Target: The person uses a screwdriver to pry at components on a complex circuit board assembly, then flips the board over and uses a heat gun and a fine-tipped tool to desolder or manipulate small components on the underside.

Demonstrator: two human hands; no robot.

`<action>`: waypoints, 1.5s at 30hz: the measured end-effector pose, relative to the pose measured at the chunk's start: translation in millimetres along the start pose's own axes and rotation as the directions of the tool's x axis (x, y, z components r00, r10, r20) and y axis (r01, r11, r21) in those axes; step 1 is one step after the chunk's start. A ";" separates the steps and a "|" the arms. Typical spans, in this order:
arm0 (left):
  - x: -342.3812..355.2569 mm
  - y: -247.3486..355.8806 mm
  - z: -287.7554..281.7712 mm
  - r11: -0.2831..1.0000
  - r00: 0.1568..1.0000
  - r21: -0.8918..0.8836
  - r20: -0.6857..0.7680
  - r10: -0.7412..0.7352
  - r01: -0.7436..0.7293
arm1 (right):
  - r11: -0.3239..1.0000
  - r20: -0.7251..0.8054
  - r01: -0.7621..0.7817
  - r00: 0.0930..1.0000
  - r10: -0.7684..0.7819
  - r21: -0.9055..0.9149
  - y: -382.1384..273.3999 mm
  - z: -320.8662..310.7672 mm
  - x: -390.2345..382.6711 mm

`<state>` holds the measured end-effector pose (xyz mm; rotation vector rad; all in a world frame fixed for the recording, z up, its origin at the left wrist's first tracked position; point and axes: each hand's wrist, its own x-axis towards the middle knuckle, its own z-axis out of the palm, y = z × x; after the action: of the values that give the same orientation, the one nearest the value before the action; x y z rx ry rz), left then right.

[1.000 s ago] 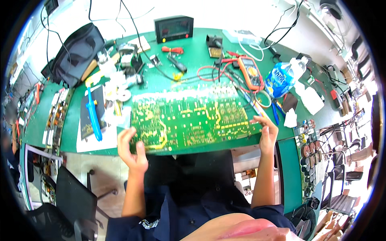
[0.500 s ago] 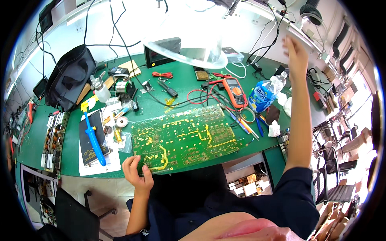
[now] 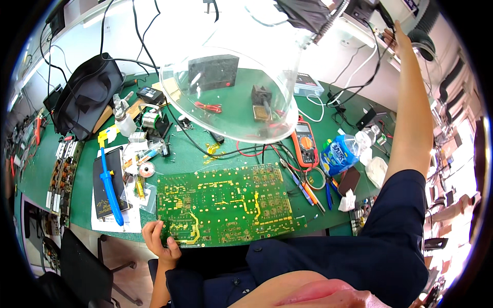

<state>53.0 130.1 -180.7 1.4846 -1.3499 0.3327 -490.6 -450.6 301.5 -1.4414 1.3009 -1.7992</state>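
Note:
My left hand point(image 3: 162, 245) pinches the near left corner of a large green circuit board point(image 3: 226, 205), thumb and fingers at its edge. The board lies flat at the table's near edge, dotted with gold-coloured pads and yellow strips. My right arm stretches far to the upper right. There my right hand point(image 3: 394, 40) is raised by the wall, its fingers apart beside a black handle-like piece point(image 3: 384, 15) with a hanging cable. Whether the fingers touch that piece is hard to make out. A clear round lens or shield point(image 3: 231, 136) overhangs the far part of the table.
Right of the board are an orange multimeter point(image 3: 305, 143), pens and pliers point(image 3: 329, 197), and a blue-labelled bottle point(image 3: 339, 154). On the left lie a blue tool point(image 3: 110, 192), a tape roll point(image 3: 147, 169), a black bag point(image 3: 87, 97) and another component-filled board point(image 3: 64, 174). Cables cross the table.
My right hand has reached farther up and right, to the black piece. The view has shifted, and the clear lens now covers more of the table. My left hand stays on the board's corner.

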 end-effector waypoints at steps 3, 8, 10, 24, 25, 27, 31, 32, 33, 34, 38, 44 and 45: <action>1.6 2.0 3.0 1.000 1.000 0.006 0.011 0.000 0.000 | 0.979 0.142 -0.094 0.987 0.069 0.179 -4.0 -17.1 29.1; 3.2 5.3 -1.2 0.999 0.999 0.031 0.033 -0.035 0.034 | 0.934 -0.012 -0.122 0.991 0.134 0.335 2.9 25.5 24.1; 5.1 4.3 3.2 0.999 0.998 0.008 0.043 -0.042 0.042 | 0.937 0.030 -0.118 0.993 0.114 0.328 2.6 9.8 42.2; 7.7 10.1 -2.5 0.998 0.994 0.026 0.084 -0.063 0.061 | 0.937 0.110 -0.145 0.987 0.116 0.317 4.8 2.8 65.2; 7.7 10.4 -3.7 0.998 0.994 0.026 0.093 -0.064 0.062 | 0.917 0.143 -0.180 0.980 0.137 0.355 4.6 4.7 72.3; 8.4 10.8 -3.2 0.998 0.993 0.036 0.100 -0.064 0.060 | 0.889 0.146 -0.112 0.988 0.051 0.445 7.6 12.2 85.1; 9.5 9.5 -0.5 0.997 0.994 0.047 0.090 -0.059 0.055 | 0.857 0.034 0.130 0.985 -0.170 0.498 -6.9 12.7 94.6; 9.2 9.3 2.0 0.998 0.995 0.043 0.086 -0.056 0.052 | 0.867 0.048 0.149 0.980 -0.195 0.475 -15.2 9.5 89.0; 8.2 11.3 0.2 0.996 0.994 0.055 0.086 -0.071 0.066 | 0.853 0.022 0.161 0.980 -0.197 0.497 -19.5 13.6 72.3; 8.2 10.8 3.9 0.996 0.995 0.066 0.073 -0.063 0.058 | 0.845 -0.012 0.198 0.975 -0.222 0.498 -26.6 12.6 50.4; 3.2 8.3 0.5 0.997 0.997 0.071 0.069 -0.047 0.042 | 0.833 -0.066 0.303 0.949 -0.309 0.463 -47.1 -14.9 -22.2; 0.2 2.0 -1.9 0.999 0.996 0.054 0.084 -0.005 0.000 | 0.800 -0.093 0.387 0.916 -0.390 0.458 -75.0 -37.5 -173.9; 2.3 2.3 -1.0 0.998 0.997 0.049 0.078 0.021 -0.025 | 0.797 -0.098 0.411 0.906 -0.412 0.443 -80.4 -40.8 -196.4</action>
<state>52.2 130.0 -177.4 1.5378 -1.4309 0.3285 -450.5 -239.2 282.4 -1.5210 0.5073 -2.1881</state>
